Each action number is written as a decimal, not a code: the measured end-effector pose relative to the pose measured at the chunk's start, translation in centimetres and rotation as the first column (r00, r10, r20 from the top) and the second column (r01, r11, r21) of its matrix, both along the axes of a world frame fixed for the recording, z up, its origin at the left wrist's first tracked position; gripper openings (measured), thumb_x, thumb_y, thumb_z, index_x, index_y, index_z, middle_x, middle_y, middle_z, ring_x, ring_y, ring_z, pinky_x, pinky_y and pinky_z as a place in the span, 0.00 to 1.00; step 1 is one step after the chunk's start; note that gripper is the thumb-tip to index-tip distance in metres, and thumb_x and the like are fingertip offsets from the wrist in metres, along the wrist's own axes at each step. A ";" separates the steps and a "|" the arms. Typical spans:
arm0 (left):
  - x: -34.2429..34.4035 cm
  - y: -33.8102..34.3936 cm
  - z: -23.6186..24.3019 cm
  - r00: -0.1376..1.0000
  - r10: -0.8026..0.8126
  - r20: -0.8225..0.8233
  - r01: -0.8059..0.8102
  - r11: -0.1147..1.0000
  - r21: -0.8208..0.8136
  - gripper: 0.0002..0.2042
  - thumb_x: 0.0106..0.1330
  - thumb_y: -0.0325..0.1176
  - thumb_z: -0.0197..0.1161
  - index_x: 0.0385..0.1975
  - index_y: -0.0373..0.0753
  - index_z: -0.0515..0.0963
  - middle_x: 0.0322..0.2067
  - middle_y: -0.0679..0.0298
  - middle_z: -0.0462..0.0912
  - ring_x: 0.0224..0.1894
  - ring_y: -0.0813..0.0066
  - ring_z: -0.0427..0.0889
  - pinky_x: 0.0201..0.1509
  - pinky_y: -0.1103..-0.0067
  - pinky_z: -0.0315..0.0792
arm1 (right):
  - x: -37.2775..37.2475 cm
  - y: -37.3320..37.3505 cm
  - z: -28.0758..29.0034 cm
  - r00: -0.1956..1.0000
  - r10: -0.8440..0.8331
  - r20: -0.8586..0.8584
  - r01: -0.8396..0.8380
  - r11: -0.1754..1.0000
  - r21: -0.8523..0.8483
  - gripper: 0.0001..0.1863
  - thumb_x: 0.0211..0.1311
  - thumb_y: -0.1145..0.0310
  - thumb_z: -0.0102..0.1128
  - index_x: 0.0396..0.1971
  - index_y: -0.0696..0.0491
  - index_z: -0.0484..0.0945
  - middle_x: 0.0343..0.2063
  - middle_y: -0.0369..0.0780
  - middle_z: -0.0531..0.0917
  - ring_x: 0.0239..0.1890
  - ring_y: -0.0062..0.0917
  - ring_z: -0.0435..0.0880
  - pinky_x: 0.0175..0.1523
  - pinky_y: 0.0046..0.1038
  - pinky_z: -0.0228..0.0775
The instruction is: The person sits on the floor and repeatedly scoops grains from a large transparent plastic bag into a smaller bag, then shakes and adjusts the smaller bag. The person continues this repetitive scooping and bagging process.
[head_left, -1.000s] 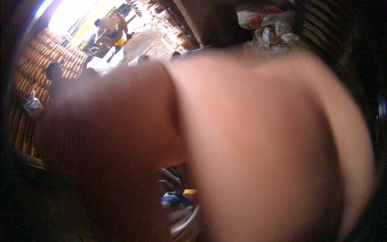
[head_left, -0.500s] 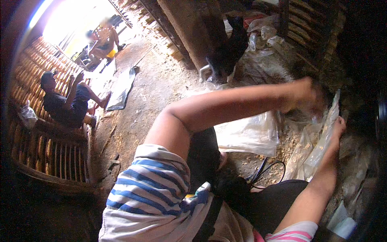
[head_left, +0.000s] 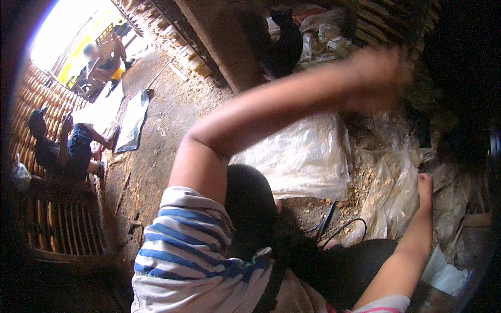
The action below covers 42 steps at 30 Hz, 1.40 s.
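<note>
Right hand (head_left: 425, 185) at crumpled clear plastic (head_left: 391, 195) — left hand (head_left: 383, 78) blurred, outstretched.

The clear plastic sheeting (head_left: 392, 195) looks glossy (the floor (head_left: 175, 117), rough).

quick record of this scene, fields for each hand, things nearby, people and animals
left hand: motion-blurred, arm stretched rightward; hold unclear
right hand: at the edge of crumpled clear plastic; grip unclear
nearby: pale plastic sheet, black cable
people: one person by the slatted wall, another farther back
animal: black, beside plastic bags
</note>
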<state>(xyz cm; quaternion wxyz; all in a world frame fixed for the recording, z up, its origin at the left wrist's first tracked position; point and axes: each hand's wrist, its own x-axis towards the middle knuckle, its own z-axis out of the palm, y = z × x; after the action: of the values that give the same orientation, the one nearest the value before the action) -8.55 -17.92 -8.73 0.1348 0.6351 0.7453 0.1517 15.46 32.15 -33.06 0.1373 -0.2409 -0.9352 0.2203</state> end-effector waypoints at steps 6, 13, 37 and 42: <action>-19.0 -11.5 5.7 0.625 0.720 -0.302 -0.505 0.668 0.546 0.33 0.60 0.50 0.62 0.64 0.43 0.63 0.60 0.42 0.64 0.62 0.43 0.65 0.66 0.55 0.58 | 2.8 -1.5 2.9 0.973 -0.163 0.161 0.191 0.965 -0.178 0.10 0.60 0.73 0.53 0.37 0.62 0.81 0.35 0.41 0.84 0.41 0.27 0.81 0.48 0.29 0.70; -27.3 -17.0 -5.6 0.314 0.848 -0.426 -0.663 0.517 0.541 0.40 0.57 0.49 0.65 0.69 0.47 0.56 0.66 0.38 0.54 0.67 0.38 0.56 0.68 0.50 0.51 | 4.8 -6.0 8.6 0.933 -0.215 0.288 0.227 0.974 -0.008 0.09 0.59 0.76 0.55 0.37 0.62 0.80 0.35 0.44 0.84 0.41 0.30 0.82 0.49 0.31 0.71; 3.7 -2.6 0.4 0.990 0.095 -0.104 -0.085 0.991 0.101 0.10 0.62 0.37 0.58 0.42 0.48 0.79 0.29 0.51 0.83 0.33 0.49 0.83 0.38 0.61 0.78 | -7.7 -10.1 14.0 0.973 -0.049 -0.225 0.011 0.986 -0.168 0.16 0.71 0.62 0.46 0.47 0.58 0.75 0.45 0.43 0.81 0.47 0.30 0.78 0.54 0.30 0.66; 1.0 6.6 3.6 0.985 0.147 0.094 -0.171 0.921 0.351 0.27 0.54 0.37 0.67 0.56 0.47 0.71 0.47 0.42 0.77 0.48 0.46 0.79 0.52 0.59 0.75 | -9.6 -18.4 25.2 0.880 0.209 -0.426 -0.228 0.974 0.007 0.11 0.69 0.63 0.50 0.37 0.56 0.74 0.33 0.41 0.80 0.37 0.27 0.78 0.46 0.27 0.68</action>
<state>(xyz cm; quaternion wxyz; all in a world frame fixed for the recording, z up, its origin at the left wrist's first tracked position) -7.56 -11.35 -5.16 0.0288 0.5808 0.7496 0.3161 5.85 13.71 -7.88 0.3061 -0.0831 -0.8991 0.3017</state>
